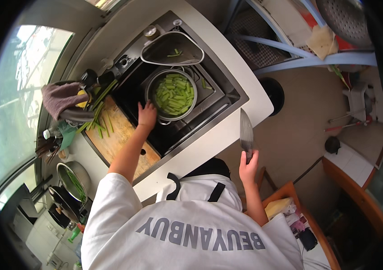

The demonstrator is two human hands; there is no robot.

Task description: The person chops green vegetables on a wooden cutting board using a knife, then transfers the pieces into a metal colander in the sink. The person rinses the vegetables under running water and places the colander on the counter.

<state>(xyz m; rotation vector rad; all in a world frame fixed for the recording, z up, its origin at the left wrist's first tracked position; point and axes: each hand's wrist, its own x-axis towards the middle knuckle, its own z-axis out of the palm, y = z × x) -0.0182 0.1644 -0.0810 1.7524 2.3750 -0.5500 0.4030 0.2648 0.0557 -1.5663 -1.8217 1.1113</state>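
A round metal pot [195,84] sits in the dark sink, full of cut pieces of green stalk [173,94]. Beside its left rim is my left hand [147,115], fingers apart and holding nothing; I cannot tell whether it touches the pot. My right hand [248,167] is shut round the handle of a kitchen knife [246,129], its broad blade pointing up, off the counter's edge. A wooden cutting board [124,143] spans the sink's left side, with long green stalks [100,118] across its far corner.
Behind the pot stands a triangular strainer basket [172,48] with a few green scraps. A purplish cloth [63,96] and a bottle [53,133] are by the window. A metal bowl [85,173] of greens is at left. Blue shelving [308,60] stands across the floor.
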